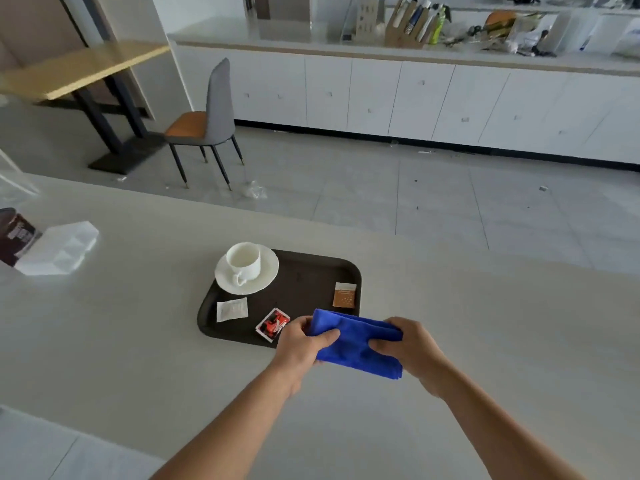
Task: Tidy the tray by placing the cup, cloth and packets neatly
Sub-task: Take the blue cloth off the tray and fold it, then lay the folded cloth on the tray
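Clearly the blue cloth [358, 341] is soft, light and limp, so it should sag unless taken at both ends (as it is now). Folded into a thick pad, it hangs low in the centre of the frame, over the near right corner of the dark tray [304, 271]. The left hand [301, 344] pinches its left end, thumb on top; the right hand [407, 344] clamps the right end, fingers curled around the fabric.
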Demonstrator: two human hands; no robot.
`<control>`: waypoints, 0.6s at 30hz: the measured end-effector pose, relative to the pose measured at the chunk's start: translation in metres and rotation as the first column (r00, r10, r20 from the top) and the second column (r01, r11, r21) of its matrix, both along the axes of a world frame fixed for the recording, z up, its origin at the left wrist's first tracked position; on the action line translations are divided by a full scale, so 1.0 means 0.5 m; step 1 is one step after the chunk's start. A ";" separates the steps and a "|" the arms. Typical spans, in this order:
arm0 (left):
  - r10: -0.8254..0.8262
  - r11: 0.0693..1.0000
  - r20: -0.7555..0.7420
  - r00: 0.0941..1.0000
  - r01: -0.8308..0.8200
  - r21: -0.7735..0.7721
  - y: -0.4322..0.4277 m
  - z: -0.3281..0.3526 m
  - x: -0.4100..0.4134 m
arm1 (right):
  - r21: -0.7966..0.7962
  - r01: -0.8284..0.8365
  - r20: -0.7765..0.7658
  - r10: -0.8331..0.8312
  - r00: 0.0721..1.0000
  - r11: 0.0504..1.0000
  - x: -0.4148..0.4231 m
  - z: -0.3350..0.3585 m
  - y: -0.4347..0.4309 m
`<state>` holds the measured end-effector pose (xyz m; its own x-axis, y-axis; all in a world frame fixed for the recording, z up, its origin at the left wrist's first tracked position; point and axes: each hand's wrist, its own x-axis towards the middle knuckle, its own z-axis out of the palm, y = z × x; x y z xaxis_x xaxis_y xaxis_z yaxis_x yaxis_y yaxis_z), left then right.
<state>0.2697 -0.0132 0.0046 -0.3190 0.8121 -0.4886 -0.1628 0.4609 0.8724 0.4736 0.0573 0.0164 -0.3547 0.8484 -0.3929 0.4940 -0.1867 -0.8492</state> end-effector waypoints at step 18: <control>0.085 0.996 -0.038 0.996 -0.085 0.004 -0.057 -0.028 -0.338 | 0.073 0.042 0.039 -0.045 0.998 0.996 -0.343 -0.026 -0.070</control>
<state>0.1004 -0.0415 -0.0094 -0.4054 0.7822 -0.4731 -0.1684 0.4448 0.8797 0.3022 0.0225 0.0034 -0.3022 0.8892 -0.3434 0.5209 -0.1476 -0.8407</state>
